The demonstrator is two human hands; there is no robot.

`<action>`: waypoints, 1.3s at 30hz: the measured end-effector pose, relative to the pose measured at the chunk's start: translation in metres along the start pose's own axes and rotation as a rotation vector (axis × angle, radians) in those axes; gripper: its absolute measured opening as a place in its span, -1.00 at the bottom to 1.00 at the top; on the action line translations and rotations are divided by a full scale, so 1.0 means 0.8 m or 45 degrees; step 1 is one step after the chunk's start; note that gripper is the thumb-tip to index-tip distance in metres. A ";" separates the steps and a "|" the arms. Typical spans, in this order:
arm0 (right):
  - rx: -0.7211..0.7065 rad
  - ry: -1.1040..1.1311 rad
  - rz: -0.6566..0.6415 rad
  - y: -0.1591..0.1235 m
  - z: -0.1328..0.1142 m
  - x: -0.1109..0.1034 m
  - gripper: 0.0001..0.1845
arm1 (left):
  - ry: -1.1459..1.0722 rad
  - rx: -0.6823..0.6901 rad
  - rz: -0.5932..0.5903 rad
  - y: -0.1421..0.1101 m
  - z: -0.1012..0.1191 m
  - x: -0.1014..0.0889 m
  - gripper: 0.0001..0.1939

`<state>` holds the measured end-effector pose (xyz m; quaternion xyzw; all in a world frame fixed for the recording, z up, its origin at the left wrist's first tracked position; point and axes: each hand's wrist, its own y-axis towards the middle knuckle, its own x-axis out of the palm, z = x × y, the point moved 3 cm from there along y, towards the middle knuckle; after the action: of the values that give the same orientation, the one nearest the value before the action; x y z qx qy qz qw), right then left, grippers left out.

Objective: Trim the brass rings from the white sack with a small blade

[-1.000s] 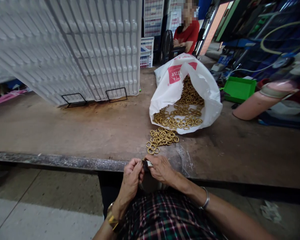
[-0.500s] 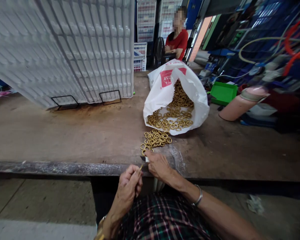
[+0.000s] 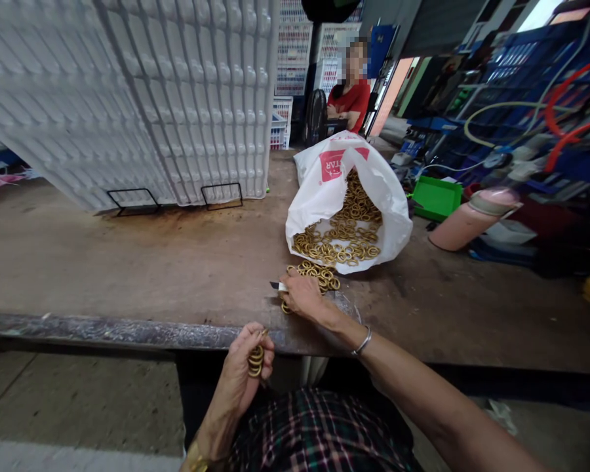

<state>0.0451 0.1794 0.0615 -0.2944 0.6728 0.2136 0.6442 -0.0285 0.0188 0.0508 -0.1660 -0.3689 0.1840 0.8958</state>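
Note:
My left hand (image 3: 246, 360), closed, holds several brass-coloured rings (image 3: 256, 360) in its curled fingers. One more ring is pinched between thumb and forefinger, just off the table's front edge. My right hand (image 3: 302, 296) reaches over a small pile of rings (image 3: 328, 280) on the table. A small blade (image 3: 275, 286) with a dark tip and a white part sticks out to the left from its fingers. Those fingers touch the rings at the pile's near side, and the palm hides part of it. Behind the pile, a white plastic sack (image 3: 314, 200) lies with its mouth towards me, many rings inside.
White ribbed plastic panels (image 3: 201, 118) stand at the left of the wooden table (image 3: 78, 262), by black wire supports (image 3: 222, 195). To the right are a green tray (image 3: 437, 198) and a pink bottle (image 3: 465, 219). A person in red (image 3: 350, 105) sits beyond the table.
My right hand has moved forward from the table edge onto the ring pile, the blade still in it. My left hand has turned and lowered slightly, showing the rings in its fingers.

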 end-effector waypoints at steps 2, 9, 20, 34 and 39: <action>0.007 -0.012 -0.009 0.005 0.001 0.002 -0.73 | -0.055 -0.038 0.001 0.002 0.000 -0.003 -0.67; 0.008 -0.002 -0.016 0.015 0.004 0.003 -0.73 | -0.148 -0.071 -0.044 0.007 -0.003 -0.007 -0.76; -0.105 0.069 -0.096 0.035 -0.037 -0.003 -0.74 | -0.250 -0.121 0.014 0.013 -0.010 -0.014 -0.78; -0.218 0.168 -0.072 0.021 -0.037 -0.008 -0.72 | -0.313 -0.071 0.071 0.011 -0.008 -0.018 -0.64; -0.243 0.146 -0.059 0.020 -0.050 -0.006 -0.71 | -0.125 0.013 0.135 0.012 -0.001 -0.025 -0.63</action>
<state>0.0048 0.1652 0.0675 -0.3817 0.6782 0.2445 0.5784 -0.0429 0.0179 0.0345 -0.1717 -0.4021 0.2410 0.8665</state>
